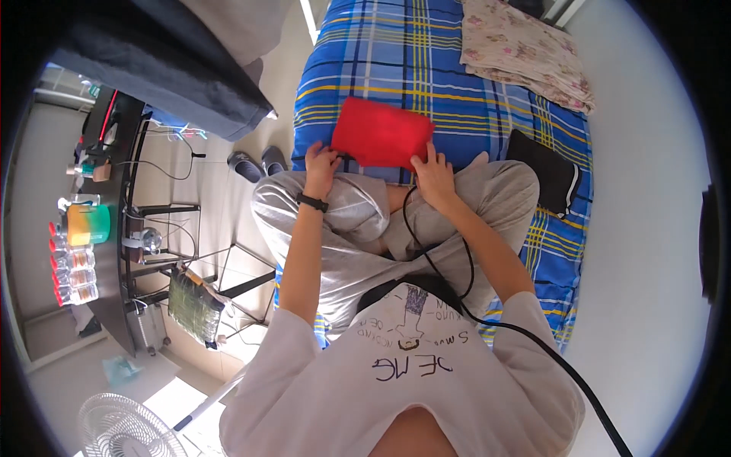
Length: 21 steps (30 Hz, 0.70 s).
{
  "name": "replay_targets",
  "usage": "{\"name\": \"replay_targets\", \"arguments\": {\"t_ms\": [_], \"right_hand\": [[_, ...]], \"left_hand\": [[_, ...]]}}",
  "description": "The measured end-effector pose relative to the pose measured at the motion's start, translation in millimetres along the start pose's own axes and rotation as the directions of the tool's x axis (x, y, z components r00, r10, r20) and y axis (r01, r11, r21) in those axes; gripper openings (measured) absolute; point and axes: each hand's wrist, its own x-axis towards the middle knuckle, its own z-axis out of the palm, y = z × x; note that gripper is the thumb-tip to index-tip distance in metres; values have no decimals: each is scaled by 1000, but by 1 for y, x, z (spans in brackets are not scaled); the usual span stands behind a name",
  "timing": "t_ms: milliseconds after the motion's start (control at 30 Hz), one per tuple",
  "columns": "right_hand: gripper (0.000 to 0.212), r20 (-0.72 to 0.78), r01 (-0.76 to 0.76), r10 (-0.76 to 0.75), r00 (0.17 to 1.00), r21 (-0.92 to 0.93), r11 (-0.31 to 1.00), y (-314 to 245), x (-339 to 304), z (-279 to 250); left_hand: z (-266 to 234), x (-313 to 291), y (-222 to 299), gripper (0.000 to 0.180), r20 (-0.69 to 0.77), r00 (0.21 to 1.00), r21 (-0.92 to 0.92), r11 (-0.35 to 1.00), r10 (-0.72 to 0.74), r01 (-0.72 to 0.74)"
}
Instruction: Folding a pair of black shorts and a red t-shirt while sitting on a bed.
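A red piece of folded fabric (383,133), roughly rectangular, lies on the blue plaid bedding in front of my crossed legs. My right hand (435,177) is at its lower right corner, thumb and fingers closed on the edge. At its lower left corner, my left hand (320,169) has its fingers curled together. A short dark strip (346,157) shows between those fingers and the fabric; what exactly they pinch is too small to make out. A black band circles my left wrist.
Across my right leg a black cable (525,331) runs off to the lower right. A dark folded cloth (542,171) lies right of my knee, a floral cloth (525,53) beyond. On the left are slippers (245,166), a desk with bottles (76,278) and a fan (126,426).
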Motion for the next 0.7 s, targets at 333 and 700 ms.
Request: {"name": "replay_targets", "arguments": {"t_ms": [333,700], "right_hand": [[17,-113,277,-264,958,127,952,-3,68,-17],[18,-109,92,-29,994,641,762,7,116,-102]], "left_hand": [[-6,-11,-1,19,79,985,55,986,154,-159],[4,-20,-4,52,282,918,431,819,277,-380]]}}
